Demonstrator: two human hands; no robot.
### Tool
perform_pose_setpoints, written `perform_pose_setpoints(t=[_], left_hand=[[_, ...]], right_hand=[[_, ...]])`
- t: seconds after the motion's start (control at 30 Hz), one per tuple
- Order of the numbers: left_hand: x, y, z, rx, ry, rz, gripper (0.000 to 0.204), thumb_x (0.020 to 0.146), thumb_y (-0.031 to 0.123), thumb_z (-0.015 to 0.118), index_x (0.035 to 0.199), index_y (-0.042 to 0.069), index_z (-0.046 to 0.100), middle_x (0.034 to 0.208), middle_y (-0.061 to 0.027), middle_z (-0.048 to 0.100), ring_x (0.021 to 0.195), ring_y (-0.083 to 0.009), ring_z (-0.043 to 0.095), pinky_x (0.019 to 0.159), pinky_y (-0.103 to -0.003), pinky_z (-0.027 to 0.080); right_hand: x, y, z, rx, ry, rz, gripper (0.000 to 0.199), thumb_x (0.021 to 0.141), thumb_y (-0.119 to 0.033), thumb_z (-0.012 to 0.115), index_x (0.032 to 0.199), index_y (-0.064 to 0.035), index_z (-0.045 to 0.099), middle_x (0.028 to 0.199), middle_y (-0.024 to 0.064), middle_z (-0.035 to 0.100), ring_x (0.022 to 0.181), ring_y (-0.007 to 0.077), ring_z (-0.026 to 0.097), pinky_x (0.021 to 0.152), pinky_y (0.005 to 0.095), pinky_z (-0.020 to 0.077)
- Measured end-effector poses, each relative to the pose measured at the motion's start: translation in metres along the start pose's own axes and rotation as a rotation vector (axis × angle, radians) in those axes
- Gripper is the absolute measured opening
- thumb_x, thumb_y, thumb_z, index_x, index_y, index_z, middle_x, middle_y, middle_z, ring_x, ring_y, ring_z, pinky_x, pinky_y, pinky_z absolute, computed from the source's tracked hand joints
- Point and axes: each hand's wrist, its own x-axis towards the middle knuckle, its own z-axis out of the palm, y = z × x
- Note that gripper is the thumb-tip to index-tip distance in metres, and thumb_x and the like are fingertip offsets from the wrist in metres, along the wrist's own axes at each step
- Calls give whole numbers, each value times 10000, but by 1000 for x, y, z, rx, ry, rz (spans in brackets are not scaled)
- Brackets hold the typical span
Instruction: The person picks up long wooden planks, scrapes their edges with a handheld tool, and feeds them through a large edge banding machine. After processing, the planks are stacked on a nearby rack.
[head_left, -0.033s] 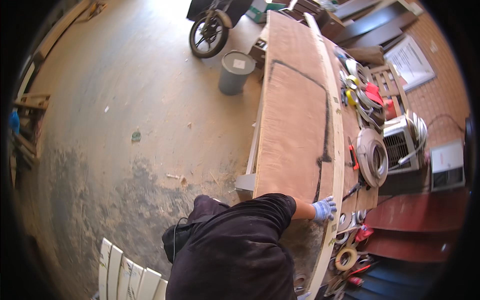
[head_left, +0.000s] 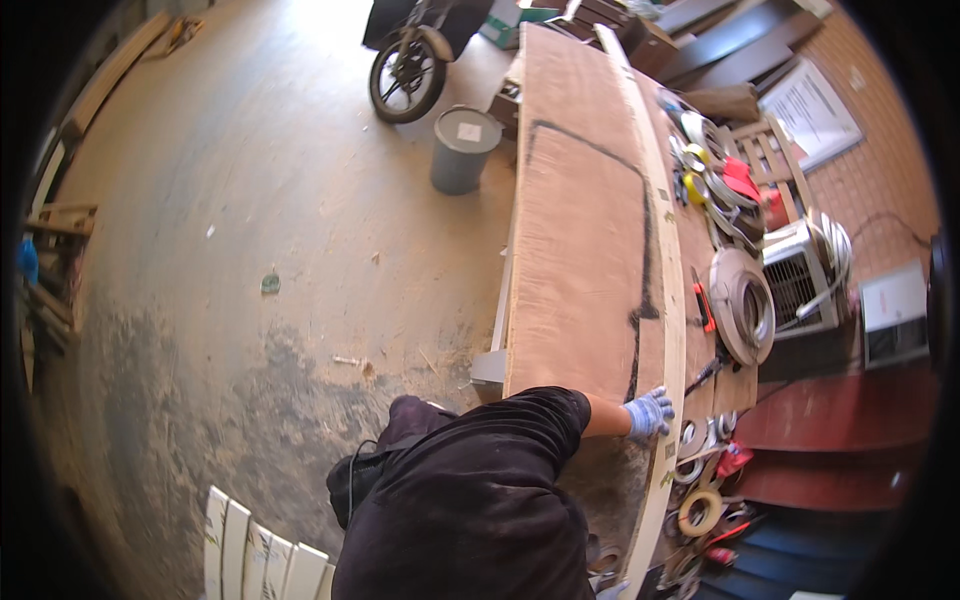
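A long, pale wooden strip runs lengthwise along a table topped with a brown wooden board. My left hand, in a white and blue glove, lies against the strip's near edge, its fingers spread over the wood. At the lower rim only a sliver of my gloved right hand shows, beside the strip's near end; its fingers are mostly cut off. A dark line marks the board. Just past the strip lie a black-handled tool and a red and black cutter.
Rolls of edging and tape crowd the table's far side. Beyond stands a white-framed appliance with a coiled hose. A lidded grey bin and a wheeled vehicle stand on the floor. White slats lean at lower left.
The view has shifted slightly, so the table appears a little farther left. My left hand keeps its place on the strip. A bit more of my right glove shows at the lower rim.
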Motion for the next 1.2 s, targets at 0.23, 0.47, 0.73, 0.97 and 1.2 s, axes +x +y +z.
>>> perform_pose_setpoints(t=[0.23, 0.47, 0.73, 0.97, 1.2], left_hand=[[6, 14, -11, -40, -49, -59, 366, 649, 381, 761, 1013, 350, 738, 1242, 4, 610, 1253, -240, 477, 1164, -561, 184], [8, 14, 4, 53, -65, 46, 392, 754, 377, 700, 1111, 216, 713, 1208, -94, 572, 1149, -324, 489, 1002, -470, 374], [0, 96, 30, 21, 72, 230, 391, 691, 427, 797, 1026, 235, 731, 1103, -39, 646, 1065, -305, 549, 982, -472, 400], [-3, 162, 54, -6, -51, 194, 426, 691, 457, 796, 1047, 231, 732, 1101, -56, 640, 1096, -309, 539, 1013, -472, 385], [-24, 192, 66, -25, -172, 387, 565, 743, 446, 749, 1253, 241, 620, 1342, -99, 541, 1276, -340, 454, 1128, -503, 276]], right_hand=[[19, 38, -7, 20, 10, 81, 1157, 747, -887, 440, 1571, -115, 192, 1379, 312, 507, 1254, 461, 514, 1051, 522, 398], [10, 35, -5, 237, -22, 114, 1116, 739, -795, 577, 1511, -29, 324, 1516, 236, 386, 1412, 402, 337, 1163, 475, 268], [28, 101, -57, 185, 1, 169, 1157, 735, -809, 572, 1578, -147, 136, 1525, 363, 243, 1450, 478, 198, 1188, 549, 115], [65, 159, -66, 195, -17, 186, 1124, 746, -799, 572, 1577, -172, 147, 1561, 366, 113, 1467, 497, 124, 1190, 547, 91], [107, 224, -83, 233, -141, 143, 1095, 754, -760, 601, 1570, -147, 202, 1579, 284, 209, 1475, 402, 218, 1184, 457, 244]])
